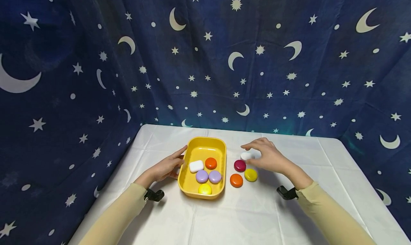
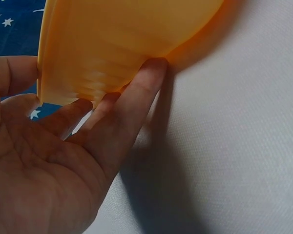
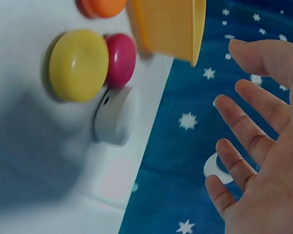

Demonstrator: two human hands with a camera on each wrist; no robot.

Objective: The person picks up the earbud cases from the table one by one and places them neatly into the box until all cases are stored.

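Observation:
My left hand (image 1: 167,166) rests against the left side of a yellow rectangular tray (image 1: 206,142). In the left wrist view its fingers (image 2: 136,100) lie along the tray's outer wall (image 2: 122,34), with one digit at the rim. My right hand (image 1: 268,157) hovers over a white rounded piece (image 1: 245,156), partly hidden by it. The right wrist view shows its fingers (image 3: 244,126) spread and holding nothing, apart from the white piece (image 3: 118,117). Close by lie glossy rounded discs: crimson (image 1: 239,166), yellow (image 1: 251,174) and orange (image 1: 236,180).
Inside the tray are a white rounded block (image 1: 196,166), an orange disc (image 1: 211,163), two lilac discs (image 1: 202,176) and a yellow disc (image 1: 204,189). A white cloth (image 1: 231,220) covers the table. Behind hangs a dark blue curtain (image 1: 212,59) with moons and stars.

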